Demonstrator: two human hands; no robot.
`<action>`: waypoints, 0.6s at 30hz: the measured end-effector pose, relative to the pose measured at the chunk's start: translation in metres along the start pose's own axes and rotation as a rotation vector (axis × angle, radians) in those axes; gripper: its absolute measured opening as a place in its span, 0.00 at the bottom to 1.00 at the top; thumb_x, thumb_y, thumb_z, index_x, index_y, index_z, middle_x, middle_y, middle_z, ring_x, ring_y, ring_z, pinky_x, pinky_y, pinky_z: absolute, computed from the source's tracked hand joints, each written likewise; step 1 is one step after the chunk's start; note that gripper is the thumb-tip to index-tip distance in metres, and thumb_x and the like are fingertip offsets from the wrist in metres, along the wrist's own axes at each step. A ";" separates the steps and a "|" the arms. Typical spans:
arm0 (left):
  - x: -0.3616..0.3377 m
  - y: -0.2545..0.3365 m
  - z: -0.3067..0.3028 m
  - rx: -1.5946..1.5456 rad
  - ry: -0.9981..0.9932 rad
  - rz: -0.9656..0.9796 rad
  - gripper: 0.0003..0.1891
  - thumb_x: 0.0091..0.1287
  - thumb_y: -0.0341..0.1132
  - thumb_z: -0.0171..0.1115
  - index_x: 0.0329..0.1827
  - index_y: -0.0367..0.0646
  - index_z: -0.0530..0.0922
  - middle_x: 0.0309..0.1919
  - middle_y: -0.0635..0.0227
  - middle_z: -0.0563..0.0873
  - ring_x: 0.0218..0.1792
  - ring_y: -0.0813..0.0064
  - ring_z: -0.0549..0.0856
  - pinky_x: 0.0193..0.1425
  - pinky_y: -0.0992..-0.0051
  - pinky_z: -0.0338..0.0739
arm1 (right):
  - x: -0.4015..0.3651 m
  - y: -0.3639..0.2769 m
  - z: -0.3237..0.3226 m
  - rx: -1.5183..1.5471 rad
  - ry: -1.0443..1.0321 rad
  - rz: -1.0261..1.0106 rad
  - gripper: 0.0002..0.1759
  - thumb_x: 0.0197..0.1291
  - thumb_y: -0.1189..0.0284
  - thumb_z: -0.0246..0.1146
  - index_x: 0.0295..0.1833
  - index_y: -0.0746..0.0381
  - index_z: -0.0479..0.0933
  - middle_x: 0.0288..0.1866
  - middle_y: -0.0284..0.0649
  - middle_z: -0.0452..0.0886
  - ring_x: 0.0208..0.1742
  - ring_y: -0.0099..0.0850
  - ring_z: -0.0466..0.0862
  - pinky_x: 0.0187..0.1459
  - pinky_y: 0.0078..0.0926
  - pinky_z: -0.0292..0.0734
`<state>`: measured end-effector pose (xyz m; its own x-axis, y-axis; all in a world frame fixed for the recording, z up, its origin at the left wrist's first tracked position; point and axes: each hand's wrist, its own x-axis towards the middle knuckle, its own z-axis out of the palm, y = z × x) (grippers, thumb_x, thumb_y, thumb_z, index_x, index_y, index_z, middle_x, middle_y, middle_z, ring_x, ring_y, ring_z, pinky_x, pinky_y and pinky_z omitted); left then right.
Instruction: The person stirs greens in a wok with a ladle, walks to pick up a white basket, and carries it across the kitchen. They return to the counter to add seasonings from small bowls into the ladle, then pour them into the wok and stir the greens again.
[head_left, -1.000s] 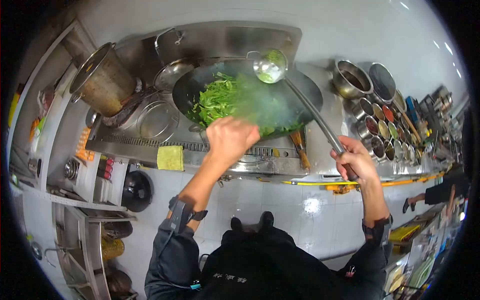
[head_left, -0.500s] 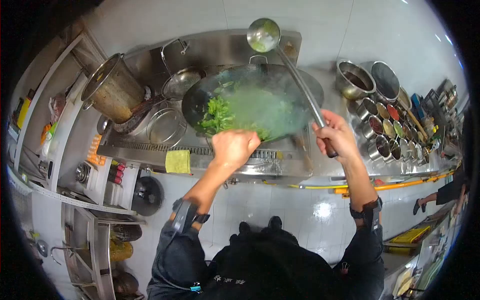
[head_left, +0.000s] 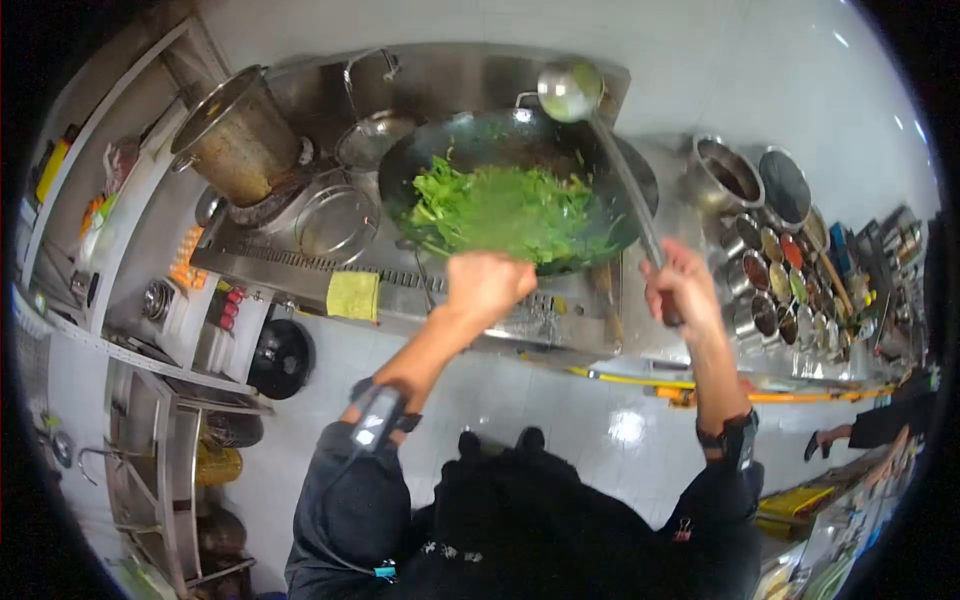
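A large dark wok [head_left: 400, 190] sits over the stove with chopped leafy greens [head_left: 540, 205] in it, a blurred patch in their middle. My left hand [head_left: 487, 285] is closed in a fist at the wok's near rim; it grips the wok there, though the held part is hidden under the fingers. My right hand [head_left: 685, 288] is wrapped round the handle end of a long metal ladle [head_left: 628, 180]. The ladle's bowl [head_left: 570, 90] is raised by the wok's far rim, near the wok's loop handle [head_left: 525, 97], apart from the greens.
Left of the wok are a tall stockpot [head_left: 235, 145], a mesh strainer [head_left: 375, 140] and a round sieve [head_left: 338, 222]. A yellow cloth [head_left: 353, 296] hangs on the stove edge. Several seasoning pots [head_left: 755, 315] stand right. Another person's leg [head_left: 835, 433] shows far right.
The haze over the wok has thinned and the greens lie spread more widely. The ladle bowl has come down and to the right. The whole view has shifted a little.
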<state>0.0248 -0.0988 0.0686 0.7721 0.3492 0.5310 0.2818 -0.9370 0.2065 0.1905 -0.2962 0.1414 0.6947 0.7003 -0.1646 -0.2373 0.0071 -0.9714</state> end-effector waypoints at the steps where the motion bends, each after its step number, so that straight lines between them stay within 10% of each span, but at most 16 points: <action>1: 0.005 -0.006 0.020 0.039 -0.059 -0.038 0.17 0.60 0.44 0.55 0.14 0.48 0.77 0.18 0.61 0.81 0.20 0.61 0.82 0.24 0.63 0.73 | 0.002 0.008 0.001 -0.041 -0.060 0.015 0.17 0.44 0.86 0.54 0.44 0.66 0.69 0.25 0.36 0.73 0.13 0.24 0.72 0.12 0.21 0.66; 9: -0.006 -0.017 0.075 -0.064 0.018 0.032 0.14 0.61 0.44 0.60 0.22 0.46 0.80 0.22 0.65 0.81 0.30 0.63 0.81 0.39 0.64 0.70 | 0.111 0.053 0.035 -0.444 -0.089 -0.175 0.22 0.46 0.84 0.53 0.52 0.70 0.68 0.20 0.39 0.73 0.11 0.27 0.72 0.13 0.26 0.66; 14: -0.026 -0.038 0.079 -0.153 -0.044 0.060 0.13 0.63 0.42 0.58 0.25 0.45 0.80 0.25 0.65 0.79 0.34 0.63 0.76 0.42 0.64 0.66 | 0.052 0.016 0.017 -0.429 -0.068 -0.131 0.27 0.48 0.85 0.52 0.58 0.66 0.68 0.25 0.35 0.73 0.12 0.21 0.72 0.09 0.21 0.61; 18: -0.018 -0.063 0.084 -0.144 -0.016 0.105 0.11 0.63 0.40 0.58 0.26 0.45 0.79 0.26 0.67 0.79 0.34 0.64 0.76 0.40 0.63 0.65 | 0.045 0.074 0.002 -0.945 0.118 -0.618 0.33 0.51 0.84 0.53 0.67 0.66 0.60 0.43 0.49 0.79 0.38 0.39 0.81 0.39 0.35 0.77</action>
<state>0.0410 -0.0466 -0.0235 0.8024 0.2478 0.5430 0.1152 -0.9569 0.2666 0.2027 -0.2629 0.0622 0.5867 0.6917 0.4211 0.7411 -0.2490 -0.6235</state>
